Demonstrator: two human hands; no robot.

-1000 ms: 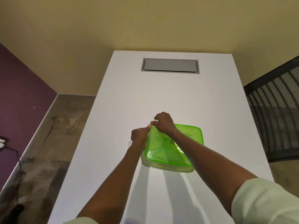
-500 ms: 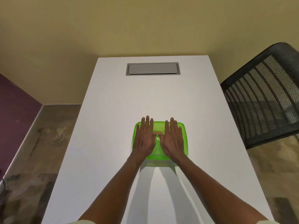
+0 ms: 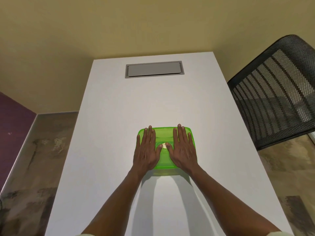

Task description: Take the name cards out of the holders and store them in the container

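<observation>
Straight, slightly spread fingers (image 3: 150,133) of the left hand (image 3: 146,151) and right hand (image 3: 183,150) press flat on the translucent green plastic container lid (image 3: 164,135), thumbs nearly meeting at centre. The container sits at the white rectangular table's (image 3: 119,116) six-o'clock half, forearms extending back.

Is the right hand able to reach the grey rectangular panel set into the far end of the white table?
Probably yes: the right hand lies flat on the green plastic lid, and only bare white table lies before the grey panel.
</observation>
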